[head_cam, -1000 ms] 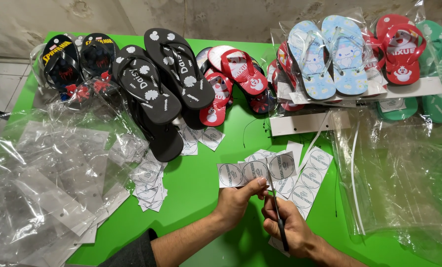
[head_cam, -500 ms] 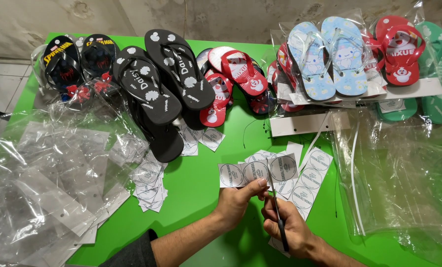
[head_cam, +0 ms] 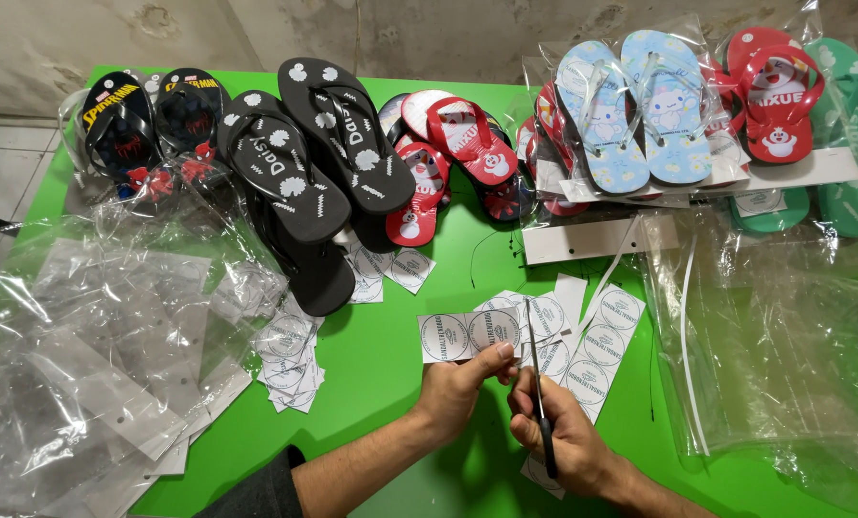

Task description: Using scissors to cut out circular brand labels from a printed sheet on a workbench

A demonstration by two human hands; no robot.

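Nearest the camera, the right hand (head_cam: 568,443) is closed around the handles of a pair of scissors (head_cam: 537,393), blades pointing away from the body. The blades are nearly shut and their tip meets the right edge of a paper strip (head_cam: 467,336).

The left hand (head_cam: 458,384) sits just left of the right hand, fingers pinched on the lower edge of the same strip, holding it just above the desk (head_cam: 390,384). The strip is white with two round printed labels side by side. A dark sleeve (head_cam: 256,489) covers the left forearm near the bottom edge.

Just past the hands, more label sheets (head_cam: 582,336) lie fanned on the green desk, partly under the strip. One cut label (head_cam: 542,475) lies under the right wrist.

Left of centre, a small stack of cut labels (head_cam: 290,364) rests beside a heap of clear plastic bags (head_cam: 93,355), which covers the left part of the desk. On the right, more clear plastic sheeting (head_cam: 774,345) lies spread out.

Farther back, a row of flip-flops runs across the desk: dark ones with a web pattern (head_cam: 122,120) at far left, black ones with white flowers (head_cam: 304,163), red ones (head_cam: 458,144) in the middle, then bagged pale blue ones (head_cam: 630,105), red ones with a cartoon figure (head_cam: 774,96) and green ones (head_cam: 851,125) at far right. A white card header (head_cam: 592,240) lies in front of the bagged pairs.
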